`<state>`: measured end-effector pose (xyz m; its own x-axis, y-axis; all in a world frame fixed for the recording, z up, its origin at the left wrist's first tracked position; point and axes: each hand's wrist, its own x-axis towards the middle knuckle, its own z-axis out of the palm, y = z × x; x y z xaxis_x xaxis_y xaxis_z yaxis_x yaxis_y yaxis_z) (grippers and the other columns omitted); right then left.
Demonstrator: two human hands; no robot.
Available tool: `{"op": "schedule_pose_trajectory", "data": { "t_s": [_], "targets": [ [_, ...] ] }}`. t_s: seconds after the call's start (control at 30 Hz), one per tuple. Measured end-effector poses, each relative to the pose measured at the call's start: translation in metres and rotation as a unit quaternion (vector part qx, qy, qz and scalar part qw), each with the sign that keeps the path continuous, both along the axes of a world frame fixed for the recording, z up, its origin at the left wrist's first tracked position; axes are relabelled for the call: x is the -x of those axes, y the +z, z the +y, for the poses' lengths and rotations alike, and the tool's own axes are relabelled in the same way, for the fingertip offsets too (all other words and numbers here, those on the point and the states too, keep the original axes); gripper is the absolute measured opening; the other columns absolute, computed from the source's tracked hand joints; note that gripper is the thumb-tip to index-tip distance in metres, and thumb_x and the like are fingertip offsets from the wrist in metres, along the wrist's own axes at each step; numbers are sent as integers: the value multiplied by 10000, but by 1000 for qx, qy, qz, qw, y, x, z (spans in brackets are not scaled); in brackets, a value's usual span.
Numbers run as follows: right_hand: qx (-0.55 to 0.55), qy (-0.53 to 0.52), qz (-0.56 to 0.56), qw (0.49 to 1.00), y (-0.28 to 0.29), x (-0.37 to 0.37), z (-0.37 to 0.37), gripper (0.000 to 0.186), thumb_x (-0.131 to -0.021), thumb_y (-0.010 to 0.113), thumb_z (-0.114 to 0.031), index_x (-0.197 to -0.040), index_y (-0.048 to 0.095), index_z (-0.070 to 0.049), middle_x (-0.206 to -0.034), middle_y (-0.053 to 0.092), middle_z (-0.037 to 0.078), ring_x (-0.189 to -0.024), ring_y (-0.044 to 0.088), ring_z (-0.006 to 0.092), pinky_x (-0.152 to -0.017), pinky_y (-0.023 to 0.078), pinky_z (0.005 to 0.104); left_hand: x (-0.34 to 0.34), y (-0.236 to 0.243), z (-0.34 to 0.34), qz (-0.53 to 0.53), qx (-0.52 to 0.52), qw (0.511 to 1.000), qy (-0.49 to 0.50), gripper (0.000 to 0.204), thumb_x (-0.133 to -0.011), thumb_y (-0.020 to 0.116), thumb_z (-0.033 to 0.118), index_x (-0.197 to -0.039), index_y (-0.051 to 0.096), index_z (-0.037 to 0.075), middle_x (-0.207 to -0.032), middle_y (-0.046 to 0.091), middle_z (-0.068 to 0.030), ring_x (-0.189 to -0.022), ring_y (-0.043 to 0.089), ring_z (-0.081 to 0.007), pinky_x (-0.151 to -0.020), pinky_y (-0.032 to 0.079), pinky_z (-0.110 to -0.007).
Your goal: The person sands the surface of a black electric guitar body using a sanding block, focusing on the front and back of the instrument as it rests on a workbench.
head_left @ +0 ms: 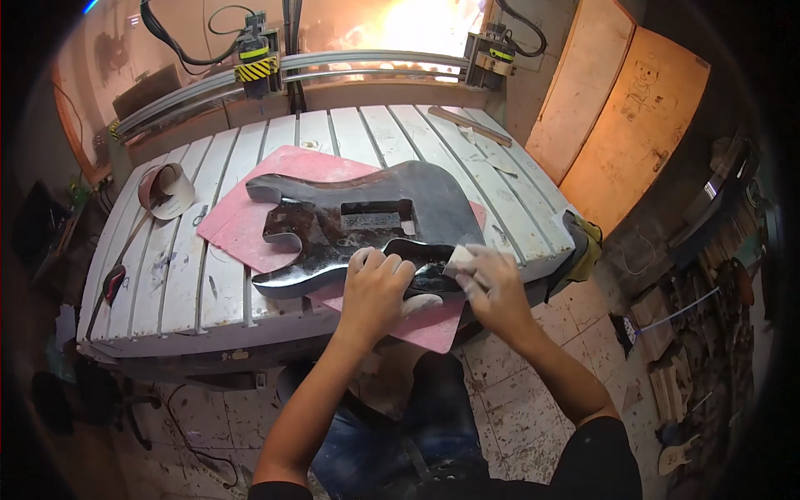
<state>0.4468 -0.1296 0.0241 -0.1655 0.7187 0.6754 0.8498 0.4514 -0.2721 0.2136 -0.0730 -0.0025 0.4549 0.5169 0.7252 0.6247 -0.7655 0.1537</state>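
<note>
A dark, partly glossy electric guitar body point(442, 200) lies on a pink sheet point(237, 221) on a white slotted machine table point(225, 283). It has a rectangular cavity in its middle. My left hand point(377, 287) grips the near edge of the body, with its fingers over the rim and the thumb stretched to the right along the side. In my right hand point(493, 279) a small pale sanding pad point(460, 257) is pinched between thumb and fingers. The pad rests on or just over the body's near right edge; contact is not clear. My right fingers partly hide it.
On the table's left stand a curled paper roll point(171, 192) and a red-and-black handled tool point(114, 282). A wooden strip point(471, 125) lies at the back right. Two machine heads point(257, 65) hang on a rail behind. A dark-green bag point(582, 246) hangs at the right corner.
</note>
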Motion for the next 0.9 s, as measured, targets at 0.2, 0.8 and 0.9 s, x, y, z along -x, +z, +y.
{"op": "schedule_pose_trajectory", "data": {
  "t_s": [0.2, 0.8, 0.9],
  "targets": [
    [47, -87, 13, 995, -1, 6, 0, 165, -952, 745, -180, -1097, 805, -129, -1187, 736, 150, -1146, 637, 398, -985, 492, 488, -5, -7, 5, -19, -12, 1000, 4, 609, -779, 782, 675, -792, 601, 93, -795, 570, -82, -854, 582, -320, -958, 428, -472],
    [-4, -31, 6, 999, -6, 25, -14, 166, -916, 761, -163, -1079, 776, -140, -1212, 736, 126, -1113, 658, 369, -1015, 464, 502, -6, -4, 1, 5, 4, 999, 35, 596, -792, 776, 657, -799, 598, 88, -816, 570, -82, -859, 577, -317, -975, 422, -475],
    [27, -51, 6, 998, -15, -17, 6, 202, -893, 799, -198, -1092, 791, -161, -1287, 722, 123, -1188, 621, 387, -1055, 460, 502, -14, -3, -1, -10, -7, 1000, 23, 595, -790, 778, 653, -799, 596, 87, -824, 574, -83, -862, 578, -313, -976, 421, -475]
  ]
}}
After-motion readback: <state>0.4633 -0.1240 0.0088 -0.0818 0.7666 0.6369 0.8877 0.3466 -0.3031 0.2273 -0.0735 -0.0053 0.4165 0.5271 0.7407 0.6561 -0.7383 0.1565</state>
